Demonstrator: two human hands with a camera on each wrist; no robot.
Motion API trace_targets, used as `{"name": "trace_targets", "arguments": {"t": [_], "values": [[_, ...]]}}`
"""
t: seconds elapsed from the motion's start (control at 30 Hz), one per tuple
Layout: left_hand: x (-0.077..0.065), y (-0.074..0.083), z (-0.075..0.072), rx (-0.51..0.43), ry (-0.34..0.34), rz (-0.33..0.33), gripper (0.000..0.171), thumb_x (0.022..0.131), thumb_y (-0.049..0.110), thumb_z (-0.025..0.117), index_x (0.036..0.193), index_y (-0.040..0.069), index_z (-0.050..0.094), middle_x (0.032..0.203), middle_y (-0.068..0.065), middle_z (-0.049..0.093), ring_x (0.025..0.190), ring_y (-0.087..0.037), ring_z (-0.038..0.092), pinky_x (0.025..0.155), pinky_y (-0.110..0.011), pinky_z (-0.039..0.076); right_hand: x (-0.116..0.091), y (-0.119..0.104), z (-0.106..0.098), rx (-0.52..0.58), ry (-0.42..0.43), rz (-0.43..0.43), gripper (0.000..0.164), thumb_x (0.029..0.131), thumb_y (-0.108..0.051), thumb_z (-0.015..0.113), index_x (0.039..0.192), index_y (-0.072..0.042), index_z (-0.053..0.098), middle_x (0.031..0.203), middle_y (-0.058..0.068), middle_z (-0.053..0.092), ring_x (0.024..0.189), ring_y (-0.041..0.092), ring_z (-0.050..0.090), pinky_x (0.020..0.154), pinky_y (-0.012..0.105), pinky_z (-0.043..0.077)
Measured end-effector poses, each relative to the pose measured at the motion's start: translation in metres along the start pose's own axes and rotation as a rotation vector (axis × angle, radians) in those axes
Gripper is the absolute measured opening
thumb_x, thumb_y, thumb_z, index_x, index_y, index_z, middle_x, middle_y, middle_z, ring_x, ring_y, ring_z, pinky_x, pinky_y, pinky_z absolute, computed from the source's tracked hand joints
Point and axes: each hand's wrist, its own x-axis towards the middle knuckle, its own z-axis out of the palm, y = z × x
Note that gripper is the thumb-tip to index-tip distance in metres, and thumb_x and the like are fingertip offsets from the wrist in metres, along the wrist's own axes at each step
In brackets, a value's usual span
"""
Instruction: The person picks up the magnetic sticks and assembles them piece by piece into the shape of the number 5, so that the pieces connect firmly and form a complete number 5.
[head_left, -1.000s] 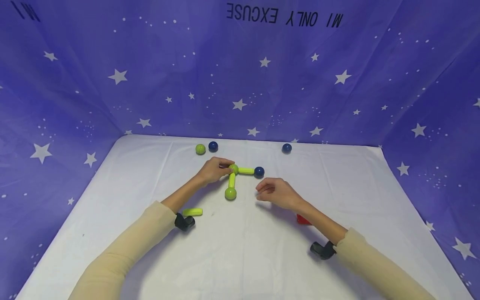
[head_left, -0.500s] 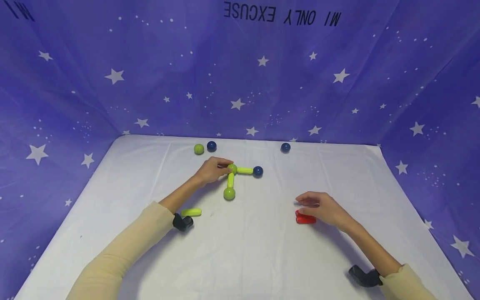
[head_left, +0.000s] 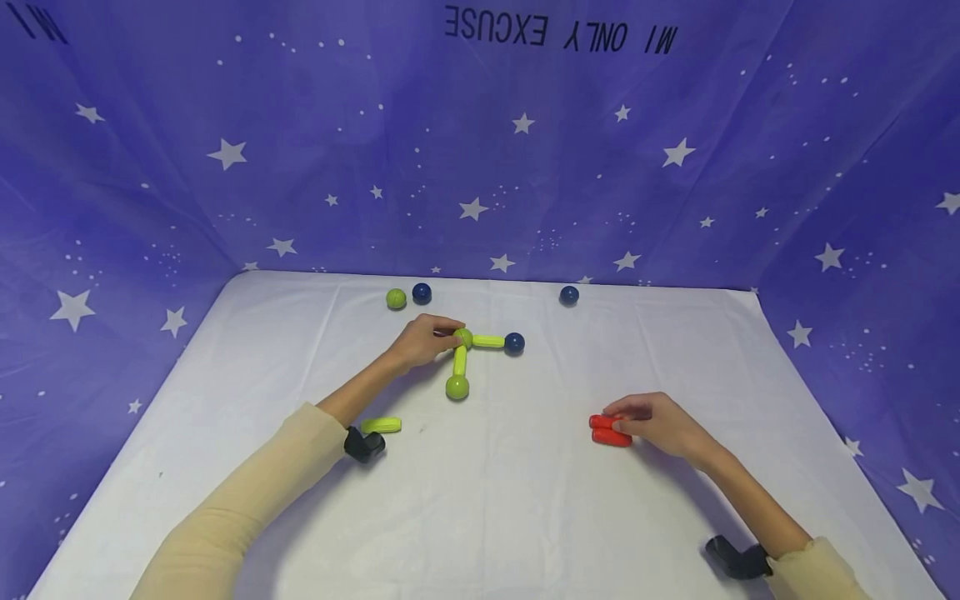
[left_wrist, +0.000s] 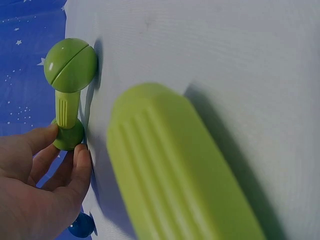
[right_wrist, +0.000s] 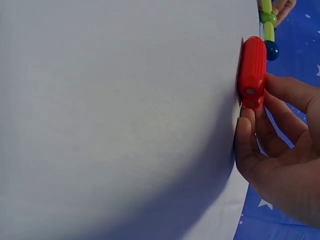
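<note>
My left hand (head_left: 423,342) pinches the green ball (left_wrist: 69,137) at the corner of an L-shaped piece. From that ball one yellow-green rod (head_left: 489,342) runs right to a dark blue ball (head_left: 514,342). Another yellow-green rod (head_left: 460,361) comes toward me and ends in a second green ball (head_left: 457,387). On the right, two red rods lie side by side. My right hand (head_left: 663,425) has thumb and fingertips around the farther red rod (head_left: 598,422), partly hiding it. The nearer red rod (head_left: 611,437) lies against it.
A loose yellow-green rod (head_left: 382,425) lies by the left wrist camera (head_left: 365,446). Along the back of the white table (head_left: 480,500) sit a green ball (head_left: 396,298), a blue ball (head_left: 422,292) and, farther right, another blue ball (head_left: 569,295). A starry purple curtain (head_left: 420,167) stands behind.
My right hand has moved right and toward me from beside the L-shaped piece to the red rods, and its fingers have closed around the farther one. The left hand stays at the corner ball.
</note>
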Motion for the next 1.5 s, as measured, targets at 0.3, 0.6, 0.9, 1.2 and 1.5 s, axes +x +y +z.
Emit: {"name": "trace_targets", "arguments": {"t": [0.3,0.6,0.9,1.2,1.5], "values": [[-0.001,0.0,0.0,-0.01,0.004,0.003,0.037,0.097,0.014,0.065,0.132,0.002,0.064,0.129,-0.015,0.064,0.121,-0.031,0.059,0.101,-0.04,0.046,0.014,-0.003,0.002,-0.068,0.002,-0.031,0.02,0.092,-0.01,0.07,0.111,-0.004,0.074,0.1,0.004,0.071,0.091,0.022,0.061,0.076,0.038,0.05],[-0.001,0.001,-0.001,0.006,-0.003,0.013,0.037,0.097,0.014,0.064,0.132,0.0,0.063,0.129,-0.016,0.064,0.12,-0.031,0.059,0.1,-0.04,0.047,0.035,-0.028,0.017,-0.042,0.032,-0.052,0.02,0.092,-0.01,0.07,0.112,-0.006,0.074,0.107,0.007,0.07,0.096,0.024,0.064,0.074,0.036,0.053],[-0.002,0.002,-0.001,-0.009,0.001,0.007,0.037,0.097,0.014,0.065,0.132,0.002,0.064,0.128,-0.015,0.065,0.119,-0.03,0.059,0.099,-0.039,0.047,0.056,-0.058,0.042,-0.049,0.026,-0.147,0.018,0.091,-0.009,0.071,0.109,-0.009,0.076,0.1,0.002,0.071,0.09,0.02,0.065,0.08,0.037,0.051],[-0.004,-0.001,-0.001,-0.01,0.011,-0.018,0.038,0.096,0.015,0.065,0.132,0.003,0.064,0.129,-0.015,0.064,0.121,-0.031,0.058,0.095,-0.039,0.05,0.077,-0.093,0.069,-0.033,-0.012,-0.21,0.017,0.09,-0.006,0.072,0.106,-0.009,0.077,0.099,0.0,0.072,0.087,0.017,0.064,0.079,0.034,0.052],[-0.007,-0.001,0.002,-0.054,0.021,-0.022,0.046,0.095,0.017,0.067,0.139,0.005,0.058,0.128,-0.017,0.064,0.125,-0.032,0.056,0.095,-0.042,0.05,0.09,-0.103,0.087,-0.03,-0.027,-0.222,0.017,0.089,-0.003,0.071,0.104,-0.007,0.077,0.095,0.001,0.072,0.08,0.014,0.061,0.072,0.03,0.051]]}}
